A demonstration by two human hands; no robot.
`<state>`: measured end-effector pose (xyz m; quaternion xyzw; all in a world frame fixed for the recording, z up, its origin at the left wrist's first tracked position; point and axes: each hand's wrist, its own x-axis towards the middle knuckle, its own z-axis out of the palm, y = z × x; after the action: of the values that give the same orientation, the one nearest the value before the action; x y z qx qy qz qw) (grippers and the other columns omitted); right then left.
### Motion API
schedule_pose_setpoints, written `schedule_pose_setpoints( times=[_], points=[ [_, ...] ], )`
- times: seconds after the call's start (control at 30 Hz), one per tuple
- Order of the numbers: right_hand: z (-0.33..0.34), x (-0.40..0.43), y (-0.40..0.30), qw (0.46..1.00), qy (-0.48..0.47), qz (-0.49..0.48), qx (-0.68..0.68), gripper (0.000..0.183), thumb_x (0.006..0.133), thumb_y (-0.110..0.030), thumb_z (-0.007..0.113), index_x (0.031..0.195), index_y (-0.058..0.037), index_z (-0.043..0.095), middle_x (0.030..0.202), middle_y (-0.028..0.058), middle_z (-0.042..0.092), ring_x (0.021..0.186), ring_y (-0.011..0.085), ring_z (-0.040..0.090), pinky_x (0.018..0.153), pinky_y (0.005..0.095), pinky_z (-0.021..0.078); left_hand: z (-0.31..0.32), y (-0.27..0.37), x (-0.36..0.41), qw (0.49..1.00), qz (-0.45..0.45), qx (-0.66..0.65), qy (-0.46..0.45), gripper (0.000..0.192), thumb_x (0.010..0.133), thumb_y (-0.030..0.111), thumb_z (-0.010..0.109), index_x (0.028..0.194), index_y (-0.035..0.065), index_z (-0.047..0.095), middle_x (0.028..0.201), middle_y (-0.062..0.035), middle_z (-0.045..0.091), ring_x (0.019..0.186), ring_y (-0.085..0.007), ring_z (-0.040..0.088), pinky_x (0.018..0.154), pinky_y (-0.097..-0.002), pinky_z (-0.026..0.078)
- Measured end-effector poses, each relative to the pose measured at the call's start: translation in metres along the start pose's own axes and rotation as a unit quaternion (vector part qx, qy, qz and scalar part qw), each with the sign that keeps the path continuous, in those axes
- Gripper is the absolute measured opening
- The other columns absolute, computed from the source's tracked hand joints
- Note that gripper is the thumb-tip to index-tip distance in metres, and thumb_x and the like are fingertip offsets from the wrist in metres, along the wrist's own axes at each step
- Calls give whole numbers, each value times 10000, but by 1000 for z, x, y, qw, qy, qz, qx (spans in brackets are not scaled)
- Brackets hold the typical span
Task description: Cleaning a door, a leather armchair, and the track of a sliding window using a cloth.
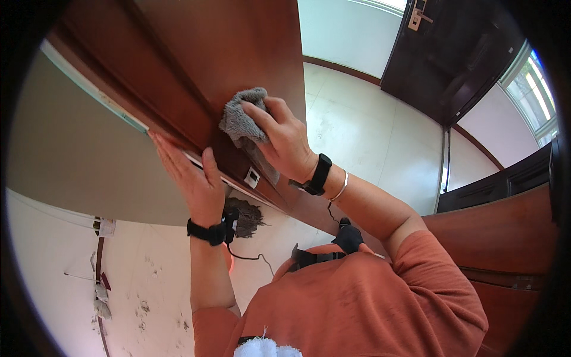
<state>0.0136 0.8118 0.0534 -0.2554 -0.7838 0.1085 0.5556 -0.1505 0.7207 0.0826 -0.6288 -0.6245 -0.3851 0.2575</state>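
My right hand [285, 138] presses a bunched grey terry cloth [243, 118] against a reddish-brown wooden door frame [250, 49]. Part of the cloth hangs below the fingers. My left hand [192, 178] rests along the outer edge of the wood, beside a grey-brown wall surface [102, 147]. Its fingers lie straight, the thumb stands apart, and nothing is held in it. Between and below the hands, a small metal plate with a dark opening [252, 177] is set into the wood. Each wrist wears a black strap, and the right one also a silvery bangle [341, 187].
A dark mop head [244, 217] lies on the pale floor [352, 129] below my left hand. A dark door [455, 53] with a lever handle [419, 17] stands at upper right, near a window [533, 93]. Brown wooden panelling [495, 227] is at my right. Dark marks spot the floor at lower left.
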Motion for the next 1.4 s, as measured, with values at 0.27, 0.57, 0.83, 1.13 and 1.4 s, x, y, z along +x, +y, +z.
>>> schedule_pose_setpoints(
  times=[0.27,0.57,0.83,1.13,1.4],
  points=[
    [-7,55,55,997,61,-27,-28,716,647,34,673,1321,-146,515,1289,184,433,1179,394,439,987,463,399,-2,-6,-24,994,-105,-45,-2,646,1009,215,451,1467,-100,123,1550,-264,98,1441,-354,153,1157,-402,192],
    [5,-8,141,995,-95,-37,-11,599,745,11,612,1321,-126,524,1384,212,385,1343,385,329,1110,496,303,13,34,-7,937,-307,-103,130,652,1024,386,351,1495,-18,148,1553,-188,170,1410,-303,235,1153,-385,198],
    [-9,29,162,980,-66,-174,66,497,740,-61,634,1226,-157,591,1393,144,432,1362,334,342,1145,470,274,26,53,6,889,-373,-113,241,705,1002,470,376,1485,7,154,1515,-197,209,1343,-317,327,1114,-436,306],
    [-19,95,144,967,7,-183,176,473,745,-63,625,1208,-152,592,1417,119,420,1373,307,328,1155,467,238,22,41,-7,876,-413,-24,246,827,993,545,330,1489,-38,17,1540,-206,134,1338,-322,322,1136,-431,273],
    [2,22,183,937,-156,-279,141,526,790,-102,585,1310,-128,503,1477,106,353,1407,295,269,1176,480,180,24,42,-2,881,-393,-30,262,726,1002,526,303,1481,6,136,1512,-207,207,1332,-328,326,1123,-448,286]
  ],
)
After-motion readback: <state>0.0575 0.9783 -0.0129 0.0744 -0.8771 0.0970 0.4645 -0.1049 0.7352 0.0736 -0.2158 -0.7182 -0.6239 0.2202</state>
